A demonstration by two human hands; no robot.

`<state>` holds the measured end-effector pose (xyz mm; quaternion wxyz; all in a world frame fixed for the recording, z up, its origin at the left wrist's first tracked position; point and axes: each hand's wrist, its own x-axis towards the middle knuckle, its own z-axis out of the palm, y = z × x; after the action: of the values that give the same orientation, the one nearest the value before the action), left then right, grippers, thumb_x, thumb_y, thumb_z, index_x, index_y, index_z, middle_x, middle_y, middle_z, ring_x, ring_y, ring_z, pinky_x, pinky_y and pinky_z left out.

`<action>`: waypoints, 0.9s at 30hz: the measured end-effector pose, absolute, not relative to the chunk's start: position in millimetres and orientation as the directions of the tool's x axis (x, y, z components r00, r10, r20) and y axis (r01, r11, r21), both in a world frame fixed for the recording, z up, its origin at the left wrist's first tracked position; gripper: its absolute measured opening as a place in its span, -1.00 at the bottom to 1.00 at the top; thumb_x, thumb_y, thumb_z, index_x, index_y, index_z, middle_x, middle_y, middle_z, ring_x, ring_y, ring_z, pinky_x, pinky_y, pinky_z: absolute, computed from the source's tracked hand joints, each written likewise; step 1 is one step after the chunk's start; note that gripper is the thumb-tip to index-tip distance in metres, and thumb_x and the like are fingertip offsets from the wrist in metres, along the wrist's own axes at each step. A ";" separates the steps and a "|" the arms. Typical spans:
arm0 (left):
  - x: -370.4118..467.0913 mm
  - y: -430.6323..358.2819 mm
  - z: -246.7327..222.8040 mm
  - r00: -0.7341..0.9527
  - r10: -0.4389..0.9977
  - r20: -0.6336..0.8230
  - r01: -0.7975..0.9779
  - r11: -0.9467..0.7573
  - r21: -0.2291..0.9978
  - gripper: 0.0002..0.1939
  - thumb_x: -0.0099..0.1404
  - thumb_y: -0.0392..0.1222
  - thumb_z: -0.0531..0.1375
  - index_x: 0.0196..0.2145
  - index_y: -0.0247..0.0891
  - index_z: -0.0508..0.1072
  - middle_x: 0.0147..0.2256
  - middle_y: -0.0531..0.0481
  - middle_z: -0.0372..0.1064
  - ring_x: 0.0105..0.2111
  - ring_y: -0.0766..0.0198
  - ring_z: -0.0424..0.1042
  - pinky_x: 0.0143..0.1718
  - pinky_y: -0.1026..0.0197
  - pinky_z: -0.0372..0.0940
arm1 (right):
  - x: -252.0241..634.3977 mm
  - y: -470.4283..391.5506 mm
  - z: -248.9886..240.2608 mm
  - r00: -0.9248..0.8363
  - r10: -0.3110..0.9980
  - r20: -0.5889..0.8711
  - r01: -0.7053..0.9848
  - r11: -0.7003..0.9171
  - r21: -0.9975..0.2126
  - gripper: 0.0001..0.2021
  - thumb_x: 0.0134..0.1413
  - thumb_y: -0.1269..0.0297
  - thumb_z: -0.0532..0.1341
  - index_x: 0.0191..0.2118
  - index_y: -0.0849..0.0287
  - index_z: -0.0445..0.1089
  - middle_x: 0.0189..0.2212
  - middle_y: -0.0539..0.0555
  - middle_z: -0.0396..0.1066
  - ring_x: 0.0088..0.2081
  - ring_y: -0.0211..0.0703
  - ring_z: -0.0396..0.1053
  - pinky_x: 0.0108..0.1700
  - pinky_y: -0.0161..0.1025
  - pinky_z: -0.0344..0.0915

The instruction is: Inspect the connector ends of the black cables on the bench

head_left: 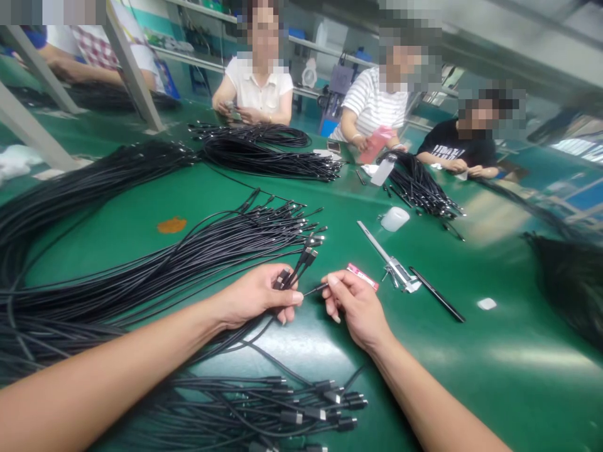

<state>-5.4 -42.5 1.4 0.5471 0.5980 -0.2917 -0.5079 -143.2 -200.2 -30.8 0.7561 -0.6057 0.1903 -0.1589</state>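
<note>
Black cables with metal-tipped connectors (308, 256) are in the left hand (268, 295), at the centre of the frame. The fingers of this hand are closed on them, and the connector ends point up and to the right. The right hand (355, 304), just to the right, has its thumb and forefinger pinched together on the end of one thin black cable (315, 290), which reaches toward the left hand.

Behind the right hand there lies a pink-and-white packet (362, 276). To the right of it are a caliper (389, 260) and a black pen (437, 294), both lying diagonally on the green table (471, 370). A white roll (394, 219) is above the caliper in the frame. One large cable bundle (188, 263) spreads from the left edge toward the centre, and another bundle (264, 402) lies at the bottom. Along the top of the frame, several persons sit across the table.
</note>
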 end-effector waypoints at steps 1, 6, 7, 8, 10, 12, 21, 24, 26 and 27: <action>-5.9 -42.4 2.0 0.308 -0.907 -0.287 0.209 -0.230 0.950 -0.65 0.16 -0.06 0.38 -0.38 -0.27 0.29 -0.57 0.02 0.46 -0.57 0.32 0.44 -0.51 0.32 0.31 | -143.5 -200.1 -31.4 0.876 -0.472 -0.099 0.003 0.210 -0.978 -0.65 0.09 -0.03 0.32 -0.34 0.21 0.42 -0.58 -0.06 0.37 -0.68 -0.41 0.22 -0.69 -0.47 0.13; -8.4 -40.6 2.7 0.273 -0.919 -0.283 0.214 -0.228 0.950 -0.65 0.19 -0.03 0.35 -0.38 -0.28 0.30 -0.55 -0.02 0.47 -0.57 0.31 0.45 -0.52 0.33 0.30 | -144.2 -199.8 -32.0 0.867 -0.480 -0.136 -0.048 0.190 -0.981 -0.58 0.12 -0.07 0.29 -0.49 0.19 0.29 -0.73 -0.12 0.23 -0.74 -0.45 0.08 -0.72 -0.50 -0.04; -8.7 -40.4 2.6 0.272 -0.920 -0.282 0.216 -0.227 0.950 -0.65 0.19 -0.02 0.35 -0.37 -0.29 0.30 -0.55 -0.02 0.48 -0.57 0.32 0.45 -0.52 0.33 0.30 | -144.2 -199.7 -31.6 0.862 -0.486 -0.141 -0.054 0.188 -0.981 -0.57 0.10 -0.08 0.29 -0.50 0.19 0.28 -0.73 -0.13 0.22 -0.74 -0.45 0.08 -0.72 -0.50 -0.06; -8.8 -40.4 2.7 0.273 -0.920 -0.283 0.220 -0.226 0.949 -0.65 0.18 -0.02 0.36 -0.37 -0.29 0.30 -0.54 -0.02 0.48 -0.57 0.32 0.45 -0.52 0.33 0.30 | -144.2 -199.5 -31.1 0.858 -0.493 -0.145 -0.058 0.186 -0.981 -0.57 0.10 -0.08 0.30 -0.50 0.19 0.27 -0.74 -0.13 0.20 -0.74 -0.45 0.07 -0.71 -0.50 -0.07; -9.0 -40.9 2.9 0.276 -0.917 -0.287 0.231 -0.227 0.946 -0.64 0.17 -0.02 0.36 -0.38 -0.29 0.31 -0.53 -0.03 0.49 -0.57 0.32 0.46 -0.53 0.33 0.29 | -144.3 -199.0 -30.4 0.854 -0.500 -0.143 -0.052 0.191 -0.980 -0.57 0.10 -0.08 0.30 -0.50 0.19 0.28 -0.73 -0.13 0.21 -0.73 -0.45 0.08 -0.71 -0.51 -0.06; -9.0 -41.5 3.1 0.276 -0.916 -0.292 0.237 -0.229 0.944 -0.64 0.17 -0.02 0.37 -0.38 -0.29 0.31 -0.53 -0.03 0.48 -0.57 0.32 0.46 -0.54 0.34 0.29 | -144.8 -198.2 -30.3 0.864 -0.487 -0.127 -0.026 0.209 -0.978 -0.60 0.12 -0.09 0.27 -0.41 0.19 0.34 -0.67 -0.10 0.28 -0.71 -0.43 0.13 -0.70 -0.49 0.00; -8.3 -40.6 0.9 0.264 -0.917 -0.300 0.241 -0.239 0.941 -0.65 0.16 -0.04 0.38 -0.35 -0.29 0.31 -0.54 -0.01 0.47 -0.56 0.31 0.46 -0.51 0.32 0.33 | -147.1 -192.0 -30.9 0.933 -0.351 -0.084 -0.026 0.166 -0.986 -0.68 0.14 -0.01 0.29 -0.32 0.20 0.40 -0.56 -0.05 0.40 -0.66 -0.40 0.24 -0.64 -0.45 0.16; -8.6 -40.1 -0.4 0.263 -0.917 -0.302 0.243 -0.240 0.940 -0.65 0.16 -0.05 0.38 -0.35 -0.29 0.32 -0.52 -0.02 0.48 -0.55 0.31 0.46 -0.49 0.31 0.35 | -146.2 -190.7 -31.9 0.925 -0.369 -0.093 -0.036 0.160 -0.986 -0.65 0.16 -0.05 0.26 -0.32 0.19 0.39 -0.57 -0.06 0.37 -0.66 -0.39 0.24 -0.64 -0.44 0.16; -8.8 -40.4 -0.7 0.260 -0.914 -0.311 0.258 -0.244 0.935 -0.66 0.16 -0.05 0.38 -0.35 -0.29 0.32 -0.50 -0.02 0.48 -0.54 0.31 0.47 -0.47 0.29 0.37 | -145.4 -190.5 -32.5 0.916 -0.389 -0.099 -0.043 0.151 -0.988 -0.63 0.16 -0.07 0.25 -0.33 0.19 0.38 -0.59 -0.06 0.36 -0.66 -0.37 0.25 -0.64 -0.43 0.15; -8.9 -40.9 -0.7 0.265 -0.912 -0.314 0.272 -0.241 0.931 -0.66 0.16 -0.06 0.38 -0.35 -0.30 0.33 -0.49 -0.02 0.48 -0.51 0.30 0.49 -0.44 0.28 0.38 | -145.2 -190.7 -32.7 0.911 -0.400 -0.098 -0.045 0.141 -0.989 -0.62 0.16 -0.08 0.24 -0.34 0.19 0.38 -0.60 -0.06 0.35 -0.66 -0.36 0.25 -0.64 -0.42 0.15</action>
<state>-8.9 -40.9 -0.7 0.5496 0.5749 -0.2781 -0.5386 -145.2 -190.7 -32.7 0.7353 -0.6441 0.1727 -0.1208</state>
